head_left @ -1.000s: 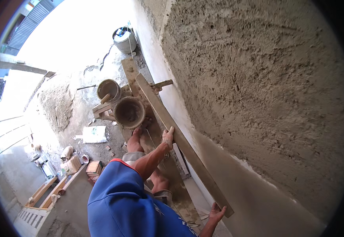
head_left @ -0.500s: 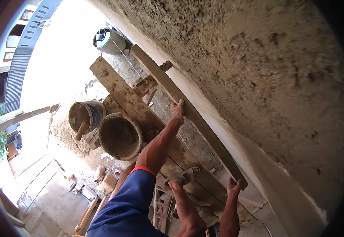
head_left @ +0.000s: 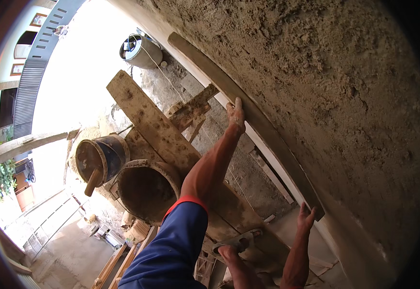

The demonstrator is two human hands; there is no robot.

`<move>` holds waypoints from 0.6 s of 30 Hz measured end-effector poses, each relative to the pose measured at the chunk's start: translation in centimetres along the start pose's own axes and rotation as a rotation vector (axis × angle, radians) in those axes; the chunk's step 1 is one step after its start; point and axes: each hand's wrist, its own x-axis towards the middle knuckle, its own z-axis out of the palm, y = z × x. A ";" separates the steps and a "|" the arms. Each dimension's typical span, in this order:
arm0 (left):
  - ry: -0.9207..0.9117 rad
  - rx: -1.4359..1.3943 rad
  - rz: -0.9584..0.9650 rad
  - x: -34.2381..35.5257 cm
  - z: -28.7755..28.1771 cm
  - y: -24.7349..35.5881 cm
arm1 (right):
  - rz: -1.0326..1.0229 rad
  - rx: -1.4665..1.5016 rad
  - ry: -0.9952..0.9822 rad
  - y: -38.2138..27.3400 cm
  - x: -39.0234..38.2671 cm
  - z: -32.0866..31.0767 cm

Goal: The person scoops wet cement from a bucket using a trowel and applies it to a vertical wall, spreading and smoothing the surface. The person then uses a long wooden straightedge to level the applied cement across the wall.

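Observation:
A long, flat straightedge board (head_left: 260, 115), grey-brown and smeared with mortar, lies lengthwise along the rough plastered wall (head_left: 316, 72). My left hand (head_left: 236, 114), dusted with mortar, grips its near edge around the middle. Down at the board's lower right end, my right hand (head_left: 306, 216) holds the same edge, fingers partly hidden behind it. The board's far face seems to touch the plaster.
Below are scaffold planks (head_left: 157, 123), with my sandalled foot (head_left: 239, 243) on them. On the left stand a mortar-caked tub (head_left: 173, 176) and a bucket (head_left: 116, 151) with a wooden handle sticking out. A drum (head_left: 145, 55) stands farther off; a ladder (head_left: 51, 226) lies lower left.
Both hands have carried the straightedge board right and upward, from in front of the wall's lower band onto the rough plaster. The view has shifted slightly.

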 end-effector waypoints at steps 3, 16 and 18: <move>0.049 0.001 0.109 0.5 0.8 1.5 | 0.110 0.070 -0.045 -0.9 2.0 1.1; 0.280 0.242 0.504 -1.7 5.9 22.9 | -0.040 -0.002 -0.148 4.6 -10.0 14.7; 0.291 0.323 0.566 -3.5 7.1 27.4 | -0.036 0.016 -0.165 4.3 -12.4 16.1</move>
